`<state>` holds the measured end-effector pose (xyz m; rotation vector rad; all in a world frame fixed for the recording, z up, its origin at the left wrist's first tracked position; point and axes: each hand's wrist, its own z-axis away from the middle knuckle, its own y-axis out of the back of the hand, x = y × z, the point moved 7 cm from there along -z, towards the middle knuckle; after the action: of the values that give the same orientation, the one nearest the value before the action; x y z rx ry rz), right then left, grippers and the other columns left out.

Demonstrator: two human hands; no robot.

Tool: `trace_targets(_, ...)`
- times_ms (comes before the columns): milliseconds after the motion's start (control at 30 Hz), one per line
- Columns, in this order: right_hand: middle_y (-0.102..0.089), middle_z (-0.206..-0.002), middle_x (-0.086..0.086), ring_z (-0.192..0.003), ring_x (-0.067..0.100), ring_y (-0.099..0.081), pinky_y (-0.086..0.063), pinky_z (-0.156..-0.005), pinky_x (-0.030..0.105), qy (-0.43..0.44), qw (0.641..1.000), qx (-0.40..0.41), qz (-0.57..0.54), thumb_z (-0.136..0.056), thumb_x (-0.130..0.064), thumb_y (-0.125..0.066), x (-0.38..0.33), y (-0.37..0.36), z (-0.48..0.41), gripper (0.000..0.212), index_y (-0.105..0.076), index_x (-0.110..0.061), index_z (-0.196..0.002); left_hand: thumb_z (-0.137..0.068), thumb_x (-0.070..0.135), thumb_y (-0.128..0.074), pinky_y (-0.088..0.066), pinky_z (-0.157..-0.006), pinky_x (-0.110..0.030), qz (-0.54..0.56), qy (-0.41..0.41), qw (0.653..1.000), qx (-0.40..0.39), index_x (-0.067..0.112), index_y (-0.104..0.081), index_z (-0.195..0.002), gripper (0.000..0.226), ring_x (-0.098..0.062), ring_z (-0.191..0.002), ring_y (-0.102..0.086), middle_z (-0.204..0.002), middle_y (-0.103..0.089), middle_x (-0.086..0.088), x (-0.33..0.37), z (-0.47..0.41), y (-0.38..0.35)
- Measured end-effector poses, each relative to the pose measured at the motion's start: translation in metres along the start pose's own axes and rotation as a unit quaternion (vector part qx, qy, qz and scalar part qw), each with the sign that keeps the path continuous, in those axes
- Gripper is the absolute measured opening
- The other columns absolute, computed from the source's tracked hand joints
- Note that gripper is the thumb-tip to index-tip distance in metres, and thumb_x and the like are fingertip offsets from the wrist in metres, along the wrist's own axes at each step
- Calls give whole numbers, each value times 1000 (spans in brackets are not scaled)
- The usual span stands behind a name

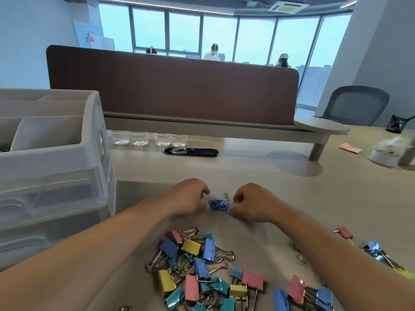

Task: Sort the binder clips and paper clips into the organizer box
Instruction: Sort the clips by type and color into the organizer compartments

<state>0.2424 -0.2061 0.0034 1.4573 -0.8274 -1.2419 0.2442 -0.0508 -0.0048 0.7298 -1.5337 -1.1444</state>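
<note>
Organizer box (67, 151) at left, compartments w/ contents unclear, binder clips (202, 265) on desk

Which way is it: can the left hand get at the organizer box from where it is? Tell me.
Probably yes. The left hand is at the blue paper clips, and bare desk lies between it and the organizer box to its left; nothing blocks the open top.
</note>
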Motion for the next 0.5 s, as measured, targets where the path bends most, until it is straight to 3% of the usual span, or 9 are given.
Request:
trace_targets(100, -70, -90, 11, -79, 22, -63, -52, -75, 37, 9, 1000, -15, 23, -80, -40, -72, -5, -7, -2, 36, -74, -9, -98, -86, 33, -71, -37, -84, -24, -13, -2, 1000, -23, 18, -53, -137, 56, -17, -110, -55, -126, -59, -1, 5, -2, -5)
trace_targets(200, -68, -86, 11, -76, 23, -61, -49, -71, 37, 29, 999, -14, 22, -82, -35, -70, -10, -9, -4, 29, -74, -10, -96, -86, 32, -71, -36, -77, -23, -20, -28, 999, -6, 18, -59, -133, 50, -16, -103, -58, -122, -63, -3, 15, -6, -9)
trace_targets(367, -70, -103, -2, -89, 16, -62, -46, -73, 27, 48, 999, -15, -9, -82, -32, -71, -13, -8, -6, 31, -73, -23, -112, -87, 27, -68, -40, -73, -24, -9, -43, 999, 26, 20, -67, -117, 30, -13, -91, -56, -110, -64, -1, 22, -9, -10)
trace_targets(500, -65, -108, -4, -92, 14, -59, -43, -75, 25, 35, 999, -8, -37, -79, -35, -77, -6, -3, -9, 46, -66, -20, -120, -87, 26, -68, -39, -72, -22, -8, -46, 998, 43, 22, -69, -109, 22, -10, -88, -54, -106, -64, 3, 20, -12, -9)
